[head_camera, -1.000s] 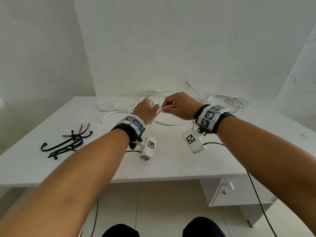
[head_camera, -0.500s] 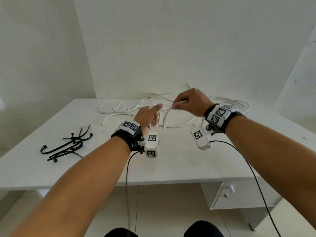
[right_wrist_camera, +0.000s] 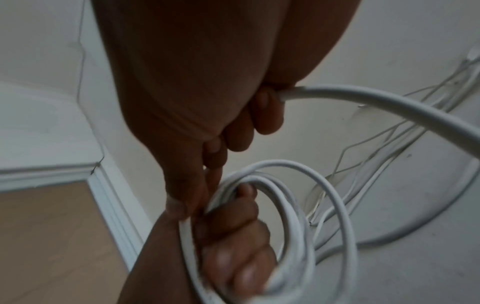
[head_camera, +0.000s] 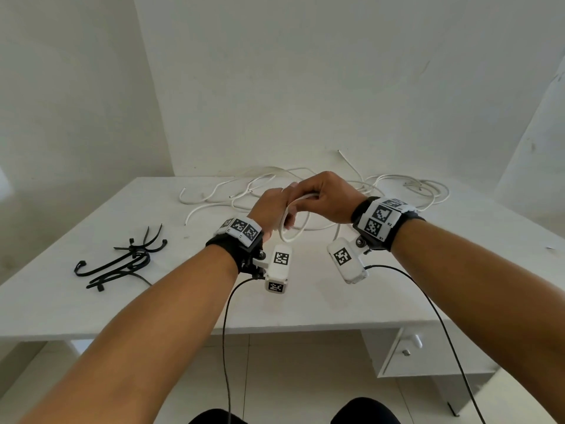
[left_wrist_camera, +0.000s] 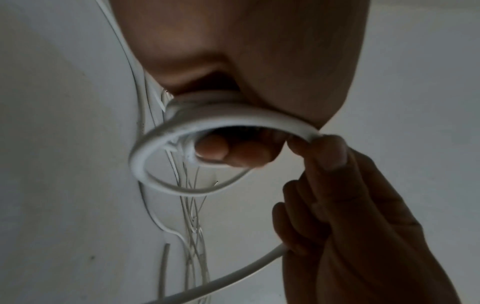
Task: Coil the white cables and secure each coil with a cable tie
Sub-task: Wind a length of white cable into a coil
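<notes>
A: What do the hands hide?
B: The left hand [head_camera: 269, 209] fingers curl round a small white coil [head_camera: 293, 223]; the right hand [head_camera: 324, 197] pinches its top strand, covering that part.

A: Beyond them?
B: Black cable ties [head_camera: 122, 261] at the left of the white table [head_camera: 305, 301], loose white cables [head_camera: 406, 191] tangled near the wall [head_camera: 305, 87], ends unclear.
</notes>
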The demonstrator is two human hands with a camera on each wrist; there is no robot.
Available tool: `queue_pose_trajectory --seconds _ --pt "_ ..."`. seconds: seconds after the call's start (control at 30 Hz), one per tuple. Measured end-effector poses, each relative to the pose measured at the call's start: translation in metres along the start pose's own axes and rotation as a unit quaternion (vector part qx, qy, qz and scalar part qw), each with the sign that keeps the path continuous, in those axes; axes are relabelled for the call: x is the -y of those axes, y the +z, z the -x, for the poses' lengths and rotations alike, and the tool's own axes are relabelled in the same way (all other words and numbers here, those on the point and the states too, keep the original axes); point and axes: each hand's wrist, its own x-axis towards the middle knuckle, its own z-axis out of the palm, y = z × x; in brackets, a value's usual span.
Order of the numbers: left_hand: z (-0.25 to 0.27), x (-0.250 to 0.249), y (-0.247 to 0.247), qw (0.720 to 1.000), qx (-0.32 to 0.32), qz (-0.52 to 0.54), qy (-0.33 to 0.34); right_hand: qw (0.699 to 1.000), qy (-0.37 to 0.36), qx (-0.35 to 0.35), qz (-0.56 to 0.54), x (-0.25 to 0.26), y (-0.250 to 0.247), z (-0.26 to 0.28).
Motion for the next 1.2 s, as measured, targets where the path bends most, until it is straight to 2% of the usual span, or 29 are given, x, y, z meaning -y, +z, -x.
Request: queue_pose_trajectory --seconds 0.1,0.23,0.37,0.57,0.63,0.7,0.83,0.9,1.03,1.13,1.2 --pt "0.006 -0.003 0.000 0.998 0.062 -0.005 -0.016 0.998 0.015 -0.060 0.005 -0.012 -0.001 -0.001" --pt "0.010 0.000 0.002 0.991 0.132 0.019 0.012 0.994 0.023 -0.105 -0.004 -0.016 -0.002 -0.003" --pt "0.014 0.005 0.005 0.987 0.141 0.074 0.002 0.993 0.041 -0.111 -0.024 -0.017 -0.004 -0.004" --pt "0.019 0.006 0.002 0.988 0.128 0.081 0.006 0.986 0.086 -0.142 -0.020 -0.025 -0.008 0.001" --pt "0.020 0.005 0.001 0.990 0.112 0.087 0.002 0.990 0.093 -0.108 -0.012 -0.028 -0.004 0.006" --pt "0.020 0.004 0.000 0.988 0.107 0.112 -0.006 0.995 0.091 -0.038 -0.015 -0.030 0.002 0.010" --pt "0.021 0.006 0.001 0.978 0.127 0.162 -0.025 0.993 0.069 0.049 0.085 -0.034 0.003 0.010" --pt "0.022 0.007 0.002 0.974 0.143 0.172 -0.023 0.990 0.074 0.059 0.100 -0.033 -0.004 0.009" --pt "0.019 0.005 -0.002 0.978 0.140 0.152 -0.035 0.993 0.079 0.013 0.082 -0.025 -0.011 0.012" --pt "0.021 0.002 -0.005 0.974 0.160 0.147 -0.069 0.994 0.084 0.014 0.063 -0.024 -0.008 0.017" --pt "0.026 0.001 -0.003 0.962 0.155 0.197 -0.104 0.994 0.088 0.021 0.064 -0.023 -0.004 0.019"
